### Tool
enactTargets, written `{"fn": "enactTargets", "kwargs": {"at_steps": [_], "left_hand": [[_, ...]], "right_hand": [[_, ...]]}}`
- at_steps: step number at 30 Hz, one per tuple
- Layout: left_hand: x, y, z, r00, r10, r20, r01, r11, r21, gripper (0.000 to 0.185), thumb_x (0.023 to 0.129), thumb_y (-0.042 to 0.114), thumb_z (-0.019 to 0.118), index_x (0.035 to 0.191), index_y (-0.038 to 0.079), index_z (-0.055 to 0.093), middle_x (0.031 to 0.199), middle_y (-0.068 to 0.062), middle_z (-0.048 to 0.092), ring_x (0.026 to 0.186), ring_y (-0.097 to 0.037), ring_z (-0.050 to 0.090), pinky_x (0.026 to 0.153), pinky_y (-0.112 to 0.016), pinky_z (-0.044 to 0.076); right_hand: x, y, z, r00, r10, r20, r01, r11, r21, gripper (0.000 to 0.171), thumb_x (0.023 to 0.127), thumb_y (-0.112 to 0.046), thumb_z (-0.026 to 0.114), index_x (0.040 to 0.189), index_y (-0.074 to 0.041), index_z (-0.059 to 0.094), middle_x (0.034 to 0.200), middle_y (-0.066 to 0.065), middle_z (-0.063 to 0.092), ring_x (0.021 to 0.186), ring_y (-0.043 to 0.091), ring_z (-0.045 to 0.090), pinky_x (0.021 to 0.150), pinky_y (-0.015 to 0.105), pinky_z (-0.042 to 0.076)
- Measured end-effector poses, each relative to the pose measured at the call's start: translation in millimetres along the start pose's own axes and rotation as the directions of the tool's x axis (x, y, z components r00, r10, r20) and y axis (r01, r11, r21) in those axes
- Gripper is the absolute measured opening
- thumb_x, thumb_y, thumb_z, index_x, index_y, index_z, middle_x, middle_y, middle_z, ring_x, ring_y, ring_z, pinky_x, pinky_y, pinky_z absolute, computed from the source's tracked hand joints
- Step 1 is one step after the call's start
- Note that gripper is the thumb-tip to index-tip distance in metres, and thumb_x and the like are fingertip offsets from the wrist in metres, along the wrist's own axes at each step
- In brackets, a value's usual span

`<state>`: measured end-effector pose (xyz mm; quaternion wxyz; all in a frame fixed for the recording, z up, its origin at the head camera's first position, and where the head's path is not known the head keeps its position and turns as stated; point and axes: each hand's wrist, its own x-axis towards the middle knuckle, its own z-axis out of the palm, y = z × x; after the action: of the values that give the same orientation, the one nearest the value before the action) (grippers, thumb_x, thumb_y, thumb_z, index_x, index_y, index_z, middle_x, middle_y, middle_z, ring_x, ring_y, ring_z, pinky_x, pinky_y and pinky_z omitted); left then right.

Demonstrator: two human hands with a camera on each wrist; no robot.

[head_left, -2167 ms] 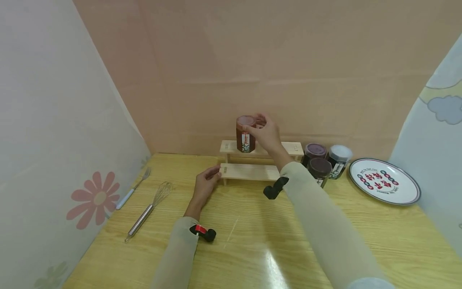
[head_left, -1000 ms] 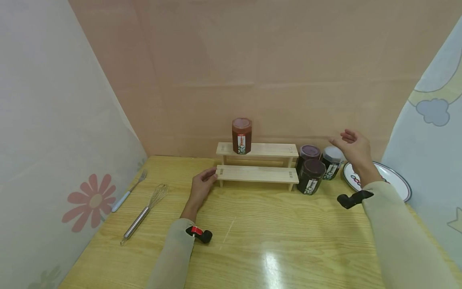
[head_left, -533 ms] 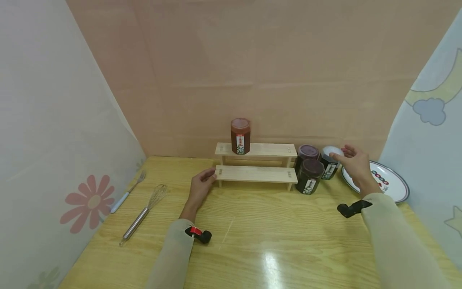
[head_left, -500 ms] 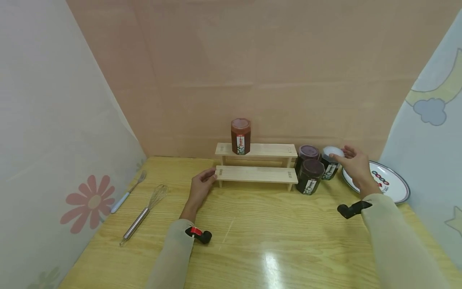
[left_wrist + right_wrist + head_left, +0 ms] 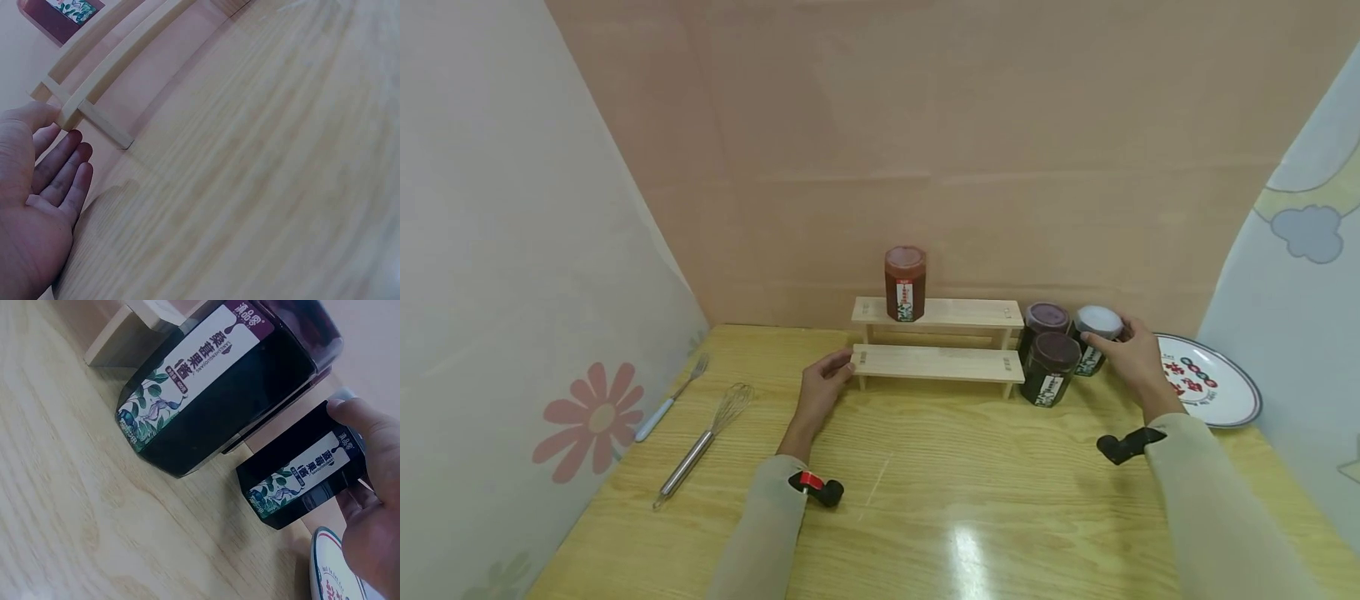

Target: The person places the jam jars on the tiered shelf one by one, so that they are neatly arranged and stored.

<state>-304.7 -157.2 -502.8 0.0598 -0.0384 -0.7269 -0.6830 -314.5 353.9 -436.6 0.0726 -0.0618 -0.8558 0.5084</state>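
Fingers of the right hand (image 5: pixel 1133 358) curl round the white-lidded jar (image 5: pixel 1095 337), thumb on one flat side and the other fingers behind it, as the right wrist view shows (image 5: pixel 306 470); the grip looks closed on the jar, which stands on the table (image 5: pixel 925 500). That jar is just right of the wooden step rack (image 5: pixel 938 364), at the rack's right end, and it stands close against two purple-lidded jars: one (image 5: pixel 1051 367) in front and one (image 5: pixel 1045 321) behind, both between it and the rack. Judging by its dark filling and faceted walls, the jar is probably heavy for its size, rigid and breakable, and the glossy label may be slick, so a hold across two opposite flat faces below the lid seems safer than pinching the lid alone. Its neighbours stand so near that a tilt could knock them. A patterned plate (image 5: pixel 1213 392) lies right of the jars, farther from the rack. On the rack's upper step, toward its left end, stands a red jar (image 5: pixel 905 283). The left hand (image 5: pixel 822 392) rests with relaxed fingers against the left end of the rack's lower step, holding nothing. Well left of the rack lie a whisk (image 5: pixel 703 442) and a fork (image 5: pixel 673 396).
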Motion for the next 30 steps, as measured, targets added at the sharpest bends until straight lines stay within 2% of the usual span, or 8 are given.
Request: {"fn": "enactTargets", "kwargs": {"at_steps": [9,20,22,24,27,30], "left_hand": [[0.9,-1.1,-0.3,1.0,-0.004,0.0,0.004,1.0,0.003,0.036,0.1,0.015,0.069,0.135,0.005,0.067,0.138,-0.018,0.066,0.124,-0.029,0.063,0.089,-0.011,0.054],[0.9,-2.8,0.9,1.0,-0.005,-0.007,0.005,1.0,-0.005,0.034,0.1,0.014,0.069,0.133,0.007,0.068,0.137,-0.016,0.067,0.122,-0.025,0.065,0.092,-0.015,0.056],[1.2,-3.0,1.2,1.0,-0.007,-0.005,0.007,1.0,-0.006,0.034,0.1,0.014,0.069,0.134,0.006,0.068,0.137,-0.016,0.067,0.122,-0.025,0.065,0.093,-0.016,0.056],[1.2,-3.3,1.0,1.0,-0.008,-0.002,0.008,1.0,-0.005,0.035,0.1,0.014,0.069,0.134,0.006,0.068,0.137,-0.016,0.067,0.123,-0.026,0.064,0.094,-0.016,0.056],[1.4,-4.0,0.3,1.0,-0.004,0.0,0.004,1.0,-0.001,0.035,0.1,0.014,0.069,0.134,0.007,0.068,0.138,-0.015,0.067,0.123,-0.026,0.064,0.093,-0.015,0.055],[2.1,-4.2,-0.6,1.0,-0.01,0.007,0.01,1.0,0.001,0.037,0.101,0.016,0.069,0.136,0.006,0.066,0.14,-0.017,0.065,0.124,-0.026,0.063,0.092,-0.013,0.054]], "right_hand": [[-0.6,1.0,1.5,0.999,0.021,-0.037,-0.022,0.999,-0.031,0.098,0.097,-0.05,0.068,0.164,-0.002,0.016,0.167,0.028,0.027,0.15,0.05,0.032,0.12,0.064,0.034],[-0.8,-2.4,1.3,0.992,0.066,-0.107,-0.07,0.997,-0.035,0.094,0.096,-0.05,0.069,0.163,-0.002,0.024,0.164,0.027,0.034,0.148,0.047,0.038,0.12,0.059,0.038],[-1.5,-3.8,-0.1,0.991,0.072,-0.116,-0.075,0.997,-0.027,0.093,0.095,-0.049,0.07,0.163,-0.003,0.025,0.164,0.027,0.035,0.147,0.044,0.038,0.12,0.052,0.041],[-1.8,-5.5,-1.6,0.989,0.077,-0.123,-0.079,0.997,-0.014,0.093,0.095,-0.048,0.071,0.163,-0.004,0.027,0.163,0.026,0.037,0.145,0.039,0.042,0.115,0.037,0.047],[-1.8,-9.4,-4.4,0.988,0.073,-0.138,-0.073,0.997,0.004,0.091,0.094,-0.046,0.073,0.162,-0.005,0.029,0.159,0.023,0.042,0.137,0.026,0.049,0.098,0.013,0.049],[-1.6,-14.5,-7.8,0.986,0.062,-0.153,-0.063,0.998,0.001,0.088,0.094,-0.045,0.073,0.161,-0.005,0.031,0.156,0.02,0.044,0.128,0.016,0.052,0.087,0.006,0.047]]}}
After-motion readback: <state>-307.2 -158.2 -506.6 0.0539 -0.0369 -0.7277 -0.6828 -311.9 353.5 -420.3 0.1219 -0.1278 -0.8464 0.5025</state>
